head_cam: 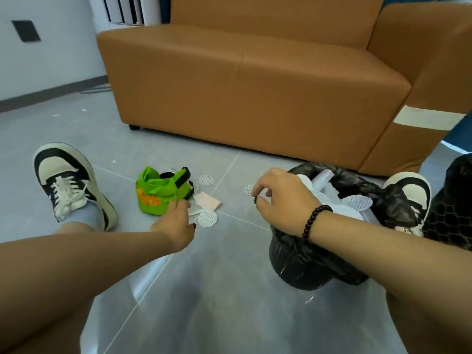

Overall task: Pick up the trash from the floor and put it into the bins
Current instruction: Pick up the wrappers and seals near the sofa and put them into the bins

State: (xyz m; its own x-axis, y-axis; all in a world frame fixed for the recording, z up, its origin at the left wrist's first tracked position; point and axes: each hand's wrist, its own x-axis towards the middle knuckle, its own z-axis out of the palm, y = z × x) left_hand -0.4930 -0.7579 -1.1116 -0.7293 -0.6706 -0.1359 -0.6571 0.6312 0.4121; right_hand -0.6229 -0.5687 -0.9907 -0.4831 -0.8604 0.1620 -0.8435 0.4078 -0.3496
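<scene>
While a green bag [160, 192] lies on the floor [229, 290], the left hand [176, 226] is seen pinching a white disc [208, 218] beside it; the right hand [283, 200], fingers curled, pinches another disc [248, 189] beside the black-lined bin [306, 264].

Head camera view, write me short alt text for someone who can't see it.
A seated person's right hand pinches a white round pad beside a black-lined bin, while the left hand reaches toward pads near a green bag on the floor.
</scene>
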